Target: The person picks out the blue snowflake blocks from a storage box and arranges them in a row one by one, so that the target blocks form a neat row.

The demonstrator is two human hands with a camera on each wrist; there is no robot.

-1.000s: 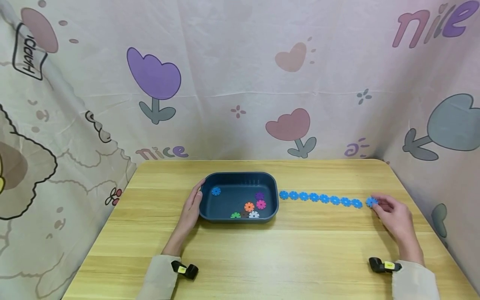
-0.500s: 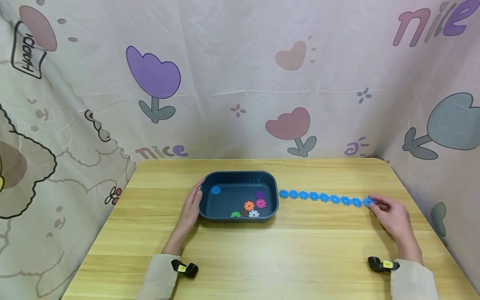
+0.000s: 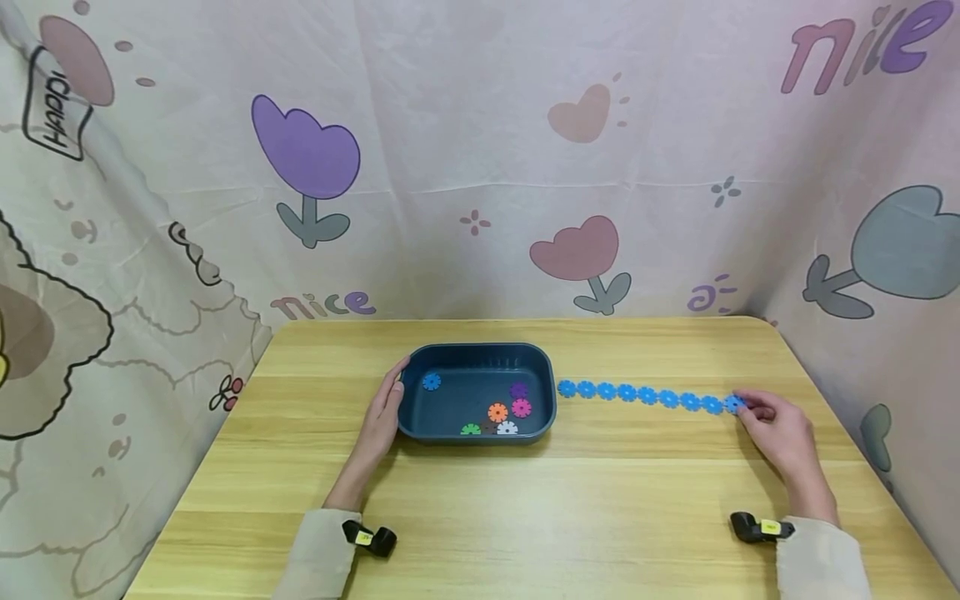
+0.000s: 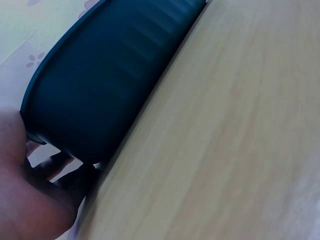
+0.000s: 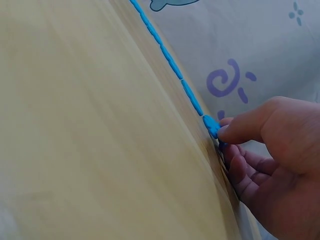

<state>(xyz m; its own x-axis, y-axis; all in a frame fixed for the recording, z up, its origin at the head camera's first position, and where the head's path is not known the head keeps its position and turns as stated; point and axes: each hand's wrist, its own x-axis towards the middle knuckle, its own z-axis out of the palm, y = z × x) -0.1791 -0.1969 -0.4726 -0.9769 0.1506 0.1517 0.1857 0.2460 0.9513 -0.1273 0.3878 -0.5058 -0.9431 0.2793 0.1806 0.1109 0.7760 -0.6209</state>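
My left hand [image 3: 379, 423] grips the left end of a dark blue tray [image 3: 480, 437], its thumb near the rim in the left wrist view. In the tray lie a blue notched disc [image 3: 431, 381], an orange disc [image 3: 497, 412], a pink disc [image 3: 521, 407], a purple disc [image 3: 518, 389] and green, brown and white ones near the front wall. A row of blue discs [image 3: 647, 396] runs from the tray's right side. At its right end my right hand [image 3: 780, 429] pinches a blue snowflake disc [image 5: 211, 126] between thumb and fingers, against the last disc of the row.
The wooden table [image 3: 525, 517] extends in front of the tray and the row. A printed curtain [image 3: 450, 167] hangs behind the table and along both sides. Each sleeve cuff carries a small black camera.
The right hand has moved slightly left with the blue snowflake disc, closing the gap to the row's end. The left hand and the tray have stayed in place.
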